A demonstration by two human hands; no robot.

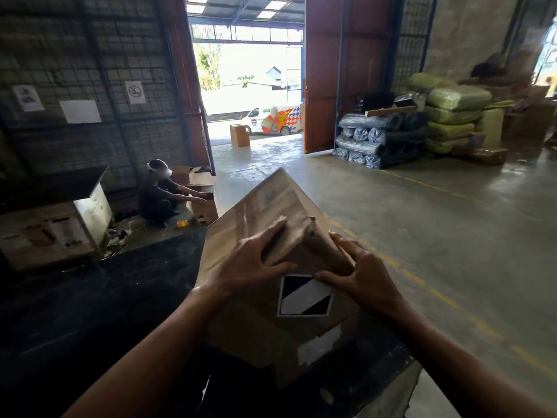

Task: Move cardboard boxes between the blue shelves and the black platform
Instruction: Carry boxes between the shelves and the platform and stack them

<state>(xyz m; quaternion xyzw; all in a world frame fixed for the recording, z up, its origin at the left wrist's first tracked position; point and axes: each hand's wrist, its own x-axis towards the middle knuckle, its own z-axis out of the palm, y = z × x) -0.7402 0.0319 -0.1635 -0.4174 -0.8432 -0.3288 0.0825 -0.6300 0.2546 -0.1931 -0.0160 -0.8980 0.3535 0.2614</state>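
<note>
Two-sided clamp, set-down pending.
Flat black platform left and beneath, contact unclear; left hand splayed flat on tilted, taped brown cardboard box, right hand splayed on opposite face, no curl. Squeeze evenly across crushed corner; lower bottom edge first, then level.
</note>
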